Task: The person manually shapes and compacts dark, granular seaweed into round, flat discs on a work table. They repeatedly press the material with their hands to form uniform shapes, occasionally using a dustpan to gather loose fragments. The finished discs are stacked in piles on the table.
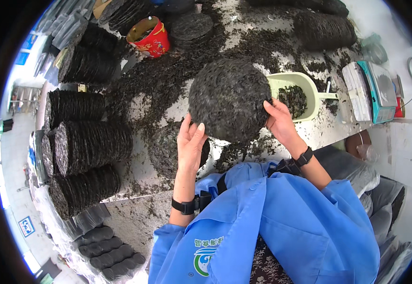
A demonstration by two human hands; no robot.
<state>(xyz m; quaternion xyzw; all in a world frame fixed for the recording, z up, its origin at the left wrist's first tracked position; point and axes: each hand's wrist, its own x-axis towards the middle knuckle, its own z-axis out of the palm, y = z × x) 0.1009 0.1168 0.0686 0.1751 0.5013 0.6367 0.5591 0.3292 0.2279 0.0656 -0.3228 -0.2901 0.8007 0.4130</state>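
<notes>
Between my two hands is a round, dark disc of dried seaweed (229,99), tilted up over the table. My left hand (190,142) grips its lower left edge, thumb on the face I see. On the right edge my right hand (280,120) pinches it the same way. Whether it is one sheet or several together, I cannot tell. Another seaweed disc (163,149) lies on the table behind my left hand and is partly hidden by it. Just right of the held disc sits a pale green scoop (315,94) with loose seaweed flakes (292,98) in it.
Stacks of round seaweed sheets (92,146) line the table's left side, with more discs (192,29) beside a red bucket (156,45) at the back. Another stack (324,31) lies far right. Seaweed scraps (154,85) cover much of the tabletop. A teal scale (380,90) stands right.
</notes>
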